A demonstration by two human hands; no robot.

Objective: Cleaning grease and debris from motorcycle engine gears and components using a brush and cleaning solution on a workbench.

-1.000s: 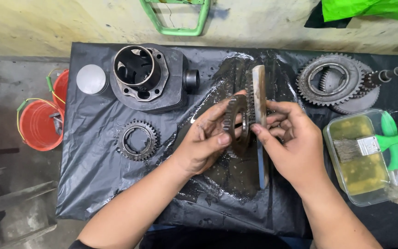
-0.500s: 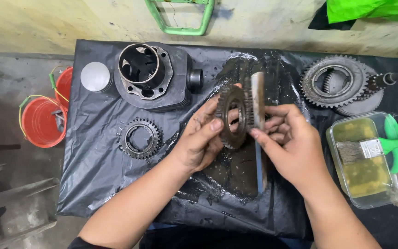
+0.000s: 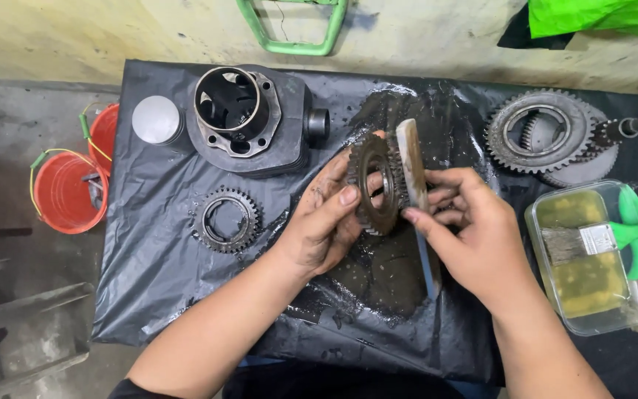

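Note:
My left hand (image 3: 325, 220) grips a dirty toothed gear (image 3: 375, 185) upright, thumb on its face. My right hand (image 3: 474, 236) holds a long flat brush (image 3: 415, 192) on edge, its side pressed against the gear's right face. Both are above a wet black plastic sheet (image 3: 156, 273) that covers the work surface.
On the sheet lie an engine cylinder (image 3: 249, 118), a round silver piston top (image 3: 156, 119), a small ring gear (image 3: 225, 219), large stacked gears with a shaft (image 3: 548, 133), and a clear tub of yellow liquid (image 3: 583, 295) with a green-handled paintbrush (image 3: 614, 236). Red buckets (image 3: 68, 192) stand at the left.
The gear has been turned more face-on to me in my left hand, and the brush has shifted along its right side. The view has drifted slightly.

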